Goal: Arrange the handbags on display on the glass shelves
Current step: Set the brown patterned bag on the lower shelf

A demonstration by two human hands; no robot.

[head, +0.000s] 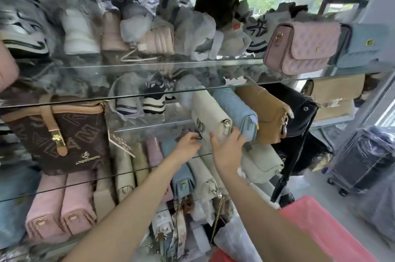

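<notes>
glass shelf [149,93] glossy | pink handbag [303,48] quilted, matt | clasp [57,139] shiny metal

Handbags [211,112] stand side by side on the glass shelf [149,125], above another row [192,176].
</notes>
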